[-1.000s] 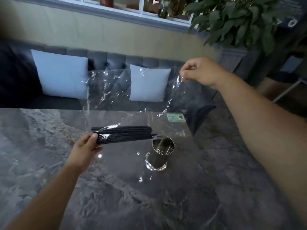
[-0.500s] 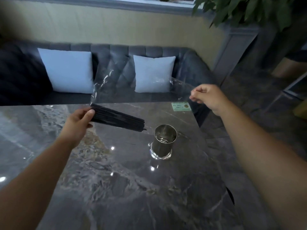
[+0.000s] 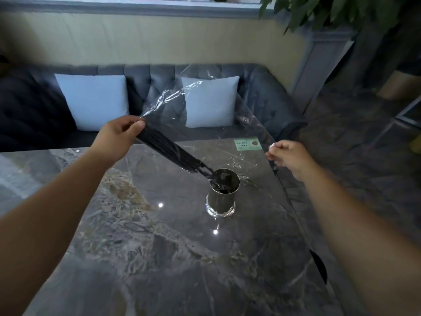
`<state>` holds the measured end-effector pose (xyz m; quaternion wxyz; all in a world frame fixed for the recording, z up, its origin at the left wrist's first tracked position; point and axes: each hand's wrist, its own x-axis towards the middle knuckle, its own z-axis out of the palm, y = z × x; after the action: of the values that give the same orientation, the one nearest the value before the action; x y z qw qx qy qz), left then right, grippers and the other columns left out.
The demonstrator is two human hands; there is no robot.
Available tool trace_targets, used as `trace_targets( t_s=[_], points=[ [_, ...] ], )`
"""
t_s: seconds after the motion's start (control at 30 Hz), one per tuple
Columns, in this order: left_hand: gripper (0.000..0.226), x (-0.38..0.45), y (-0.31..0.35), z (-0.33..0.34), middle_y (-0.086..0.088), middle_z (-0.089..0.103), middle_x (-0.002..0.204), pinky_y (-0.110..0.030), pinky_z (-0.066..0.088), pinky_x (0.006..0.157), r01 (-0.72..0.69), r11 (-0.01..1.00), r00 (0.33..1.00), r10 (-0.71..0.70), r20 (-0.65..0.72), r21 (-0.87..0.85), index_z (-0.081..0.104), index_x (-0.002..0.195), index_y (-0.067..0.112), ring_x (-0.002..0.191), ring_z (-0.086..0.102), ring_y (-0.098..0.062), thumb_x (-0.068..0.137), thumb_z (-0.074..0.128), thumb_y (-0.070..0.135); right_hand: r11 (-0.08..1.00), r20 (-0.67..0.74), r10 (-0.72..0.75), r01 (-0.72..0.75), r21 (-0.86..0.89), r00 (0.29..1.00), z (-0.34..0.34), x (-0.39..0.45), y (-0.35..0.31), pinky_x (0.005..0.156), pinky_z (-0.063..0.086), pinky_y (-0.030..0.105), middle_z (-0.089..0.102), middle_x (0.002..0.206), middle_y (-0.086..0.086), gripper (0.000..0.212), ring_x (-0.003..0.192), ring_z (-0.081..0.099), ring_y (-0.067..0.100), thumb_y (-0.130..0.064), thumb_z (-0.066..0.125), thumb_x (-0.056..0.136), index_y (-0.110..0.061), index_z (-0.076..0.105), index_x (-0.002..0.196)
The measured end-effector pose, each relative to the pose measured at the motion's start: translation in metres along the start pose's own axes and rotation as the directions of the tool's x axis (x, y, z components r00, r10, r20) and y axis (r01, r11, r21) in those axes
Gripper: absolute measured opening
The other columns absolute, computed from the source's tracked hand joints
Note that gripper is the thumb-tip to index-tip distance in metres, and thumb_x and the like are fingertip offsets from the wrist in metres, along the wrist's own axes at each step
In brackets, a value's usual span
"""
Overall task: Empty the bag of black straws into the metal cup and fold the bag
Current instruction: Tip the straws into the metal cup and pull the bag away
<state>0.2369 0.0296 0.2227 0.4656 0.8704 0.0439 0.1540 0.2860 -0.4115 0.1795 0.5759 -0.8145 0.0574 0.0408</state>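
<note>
I count one cup [image 3: 222, 193] on the one table [image 3: 159, 258], and one clear bag [image 3: 205, 124] stretched between my two hands: my left hand [image 3: 116, 137] and my right hand [image 3: 289, 157]. There is one bundle of straws [image 3: 169, 148]; they lie too close together for me to count them singly. The bag carries one green label [image 3: 247, 144]. Beyond the table I count one sofa [image 3: 262, 87] with two pillows, a left pillow [image 3: 95, 100] and a right pillow [image 3: 210, 100]. One plant [image 3: 330, 12] shows at the upper right.

Marble table [image 3: 159, 258] (sofa [image 3: 262, 92] behind)
</note>
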Motion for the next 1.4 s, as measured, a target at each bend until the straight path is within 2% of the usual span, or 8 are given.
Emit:
trace_targets(
  t_s=[0.1, 0.23, 0.5, 0.67, 0.9, 1.1, 1.3, 1.4],
  points=[
    [0.011, 0.008, 0.014, 0.007, 0.02, 0.069, 0.091, -0.025, 0.047, 0.083, -0.014, 0.999, 1.0, 0.013, 0.025, 0.033, 0.066, 0.089, 0.051, 0.084, 0.061, 0.005, 0.086, 0.055, 0.052, 0.999, -0.012, 0.036, -0.035, 0.019, 0.999, -0.004, 0.0, 0.011, 0.063, 0.045, 0.027, 0.075, 0.075, -0.002, 0.011, 0.069, 0.07, 0.006, -0.014, 0.065, 0.089, -0.019, 0.066, 0.079],
    [0.025, 0.019, 0.029, 0.015, 0.006, 0.071, 0.098, -0.035, 0.048, 0.091, -0.054, 0.997, 0.998, 0.052, 0.039, 0.052, 0.065, 0.101, 0.045, 0.096, 0.064, -0.016, 0.082, 0.053, 0.058, 0.997, -0.025, 0.065, -0.064, 0.04, 0.998, -0.009, -0.002, 0.02, 0.062, 0.047, 0.024, 0.075, 0.078, -0.001, 0.013, 0.071, 0.07, 0.006, -0.015, 0.064, 0.089, -0.02, 0.066, 0.076],
    [0.022, 0.032, 0.049, 0.022, 0.021, 0.062, 0.08, -0.02, 0.04, 0.07, -0.08, 0.992, 0.995, 0.073, 0.072, 0.099, 0.068, 0.11, 0.03, 0.062, 0.053, 0.018, 0.094, 0.058, 0.041, 0.992, -0.028, 0.094, -0.091, 0.089, 0.995, -0.012, 0.0, 0.031, 0.061, 0.046, 0.024, 0.075, 0.074, -0.003, 0.013, 0.078, 0.07, 0.012, -0.013, 0.062, 0.09, -0.018, 0.067, 0.079],
    [0.021, 0.037, 0.055, 0.023, 0.023, 0.063, 0.082, -0.021, 0.041, 0.076, -0.092, 0.99, 0.994, 0.086, 0.067, 0.105, 0.068, 0.109, 0.035, 0.074, 0.056, 0.01, 0.093, 0.058, 0.045, 0.989, -0.03, 0.102, -0.098, 0.114, 0.994, -0.011, 0.001, 0.034, 0.062, 0.047, 0.024, 0.075, 0.079, 0.0, 0.011, 0.077, 0.07, 0.011, -0.013, 0.062, 0.091, -0.017, 0.066, 0.081],
    [0.018, 0.047, 0.08, 0.019, 0.025, 0.063, 0.082, -0.009, 0.038, 0.07, -0.146, 0.983, 0.988, 0.138, 0.075, 0.113, 0.067, 0.108, 0.036, 0.071, 0.055, 0.019, 0.093, 0.058, 0.042, 0.985, -0.045, 0.111, -0.104, 0.139, 0.993, -0.011, 0.002, 0.034, 0.067, 0.051, 0.025, 0.074, 0.091, 0.005, 0.006, 0.081, 0.071, 0.01, -0.013, 0.061, 0.092, -0.015, 0.065, 0.088],
    [0.02, 0.052, 0.086, 0.016, 0.019, 0.065, 0.088, -0.007, 0.038, 0.07, -0.168, 0.974, 0.982, 0.152, 0.114, 0.149, 0.066, 0.109, 0.035, 0.079, 0.058, 0.01, 0.094, 0.056, 0.043, 0.987, -0.044, 0.12, -0.115, 0.11, 0.992, -0.01, -0.006, 0.036, 0.063, 0.052, 0.021, 0.073, 0.083, 0.003, 0.009, 0.076, 0.069, 0.007, -0.012, 0.06, 0.091, -0.014, 0.066, 0.085],
    [0.013, 0.052, 0.092, 0.012, 0.026, 0.061, 0.068, 0.002, 0.034, 0.054, -0.214, 0.97, 0.974, 0.203, 0.1, 0.118, 0.068, 0.102, 0.034, 0.055, 0.051, 0.015, 0.094, 0.058, 0.039, 0.993, -0.033, 0.084, -0.081, 0.08, 0.996, -0.011, -0.014, 0.033, 0.054, 0.048, 0.016, 0.074, 0.073, -0.003, 0.013, 0.07, 0.068, 0.005, -0.011, 0.062, 0.089, -0.017, 0.067, 0.079],
    [0.013, 0.054, 0.094, 0.012, 0.021, 0.063, 0.08, 0.003, 0.035, 0.057, -0.219, 0.968, 0.973, 0.208, 0.1, 0.121, 0.067, 0.102, 0.037, 0.061, 0.051, 0.017, 0.094, 0.057, 0.041, 0.994, -0.042, 0.039, -0.034, 0.1, 0.998, -0.013, -0.018, 0.028, 0.054, 0.047, 0.02, 0.074, 0.075, -0.001, 0.021, 0.073, 0.066, 0.009, -0.013, 0.063, 0.087, -0.022, 0.07, 0.07]
  ],
)
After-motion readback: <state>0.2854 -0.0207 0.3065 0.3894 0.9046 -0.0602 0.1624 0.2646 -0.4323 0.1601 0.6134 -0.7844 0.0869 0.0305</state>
